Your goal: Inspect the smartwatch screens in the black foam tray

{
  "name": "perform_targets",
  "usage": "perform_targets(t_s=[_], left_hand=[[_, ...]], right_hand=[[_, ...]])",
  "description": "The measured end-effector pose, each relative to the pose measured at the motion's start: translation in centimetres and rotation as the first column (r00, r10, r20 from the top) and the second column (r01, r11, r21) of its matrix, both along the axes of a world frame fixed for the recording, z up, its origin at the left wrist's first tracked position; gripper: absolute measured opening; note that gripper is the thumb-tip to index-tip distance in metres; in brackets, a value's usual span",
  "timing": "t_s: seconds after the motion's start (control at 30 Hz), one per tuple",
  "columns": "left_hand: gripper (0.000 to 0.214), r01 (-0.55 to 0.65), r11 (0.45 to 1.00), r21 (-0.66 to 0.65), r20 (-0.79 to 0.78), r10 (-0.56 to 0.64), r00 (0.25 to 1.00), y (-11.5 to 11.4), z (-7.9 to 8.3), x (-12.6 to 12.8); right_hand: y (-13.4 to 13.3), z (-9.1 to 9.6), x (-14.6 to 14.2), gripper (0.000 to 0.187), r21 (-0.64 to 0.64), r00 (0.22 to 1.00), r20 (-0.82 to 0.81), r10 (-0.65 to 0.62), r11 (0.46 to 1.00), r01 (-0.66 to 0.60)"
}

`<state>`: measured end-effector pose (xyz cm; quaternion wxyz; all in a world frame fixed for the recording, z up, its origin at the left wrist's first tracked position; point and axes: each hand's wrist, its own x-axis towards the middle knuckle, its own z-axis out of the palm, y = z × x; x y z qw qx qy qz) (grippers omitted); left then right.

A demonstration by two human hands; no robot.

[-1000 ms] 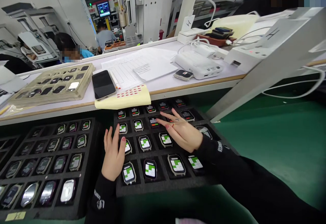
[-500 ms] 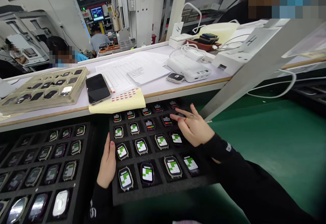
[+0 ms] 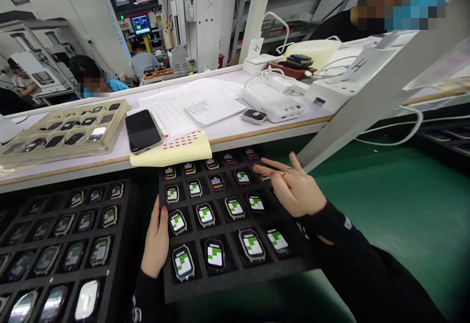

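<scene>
A black foam tray (image 3: 235, 269) in front of me holds several smartwatches with lit green-and-white screens, such as one watch (image 3: 214, 254) in the front row. My left hand (image 3: 156, 242) lies flat along the tray's left edge, fingers straight and together, holding nothing. My right hand (image 3: 293, 188) rests over the tray's right side, fingers stretched out toward the watches in the far right pockets, fingertips on or just above them. Nothing is gripped in either hand.
A second black tray (image 3: 66, 244) of watches lies to the left. On the white shelf (image 3: 235, 132) above sit a beige tray (image 3: 66, 132), a phone (image 3: 142, 130), a yellow sticker sheet (image 3: 172, 149), papers (image 3: 198, 103) and white devices (image 3: 273, 100). Other people work behind.
My right hand has slid to the right, from the tray's middle to its far right columns. My left hand came off the watches and settled flat along the tray's left edge.
</scene>
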<state>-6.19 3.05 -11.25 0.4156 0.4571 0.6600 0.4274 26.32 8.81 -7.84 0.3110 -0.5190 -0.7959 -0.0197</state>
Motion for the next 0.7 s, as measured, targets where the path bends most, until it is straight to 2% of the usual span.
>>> perform_targets(t_s=[0.13,0.27,0.43,0.57,0.7], left_hand=[[0.055,0.002,1.0,0.013,-0.008,-0.002,1.0,0.1,0.2,0.1],[0.055,-0.01,1.0,-0.002,-0.011,0.01,1.0,0.1,0.3,0.1],[0.054,-0.015,1.0,-0.005,-0.006,0.015,1.0,0.2,0.3,0.1],[0.057,-0.03,1.0,0.007,0.016,0.03,0.999,0.3,0.1,0.1],[0.057,-0.034,0.999,0.015,0.032,0.034,0.999,0.3,0.0,0.1]], right_hand=[[-0.8,0.0,1.8,0.051,0.053,0.995,-0.028,-0.092,0.994,0.093],[-1.2,-1.2,2.8,0.049,0.009,0.986,-0.029,-0.162,0.987,0.162],[-0.8,-2.4,2.7,0.054,-0.061,0.985,-0.016,-0.17,0.984,0.168],[-0.3,-3.3,2.6,0.053,-0.171,0.99,0.048,-0.131,0.976,0.137],[-0.3,-3.3,2.6,0.048,-0.113,0.981,0.037,-0.191,0.974,0.194]])
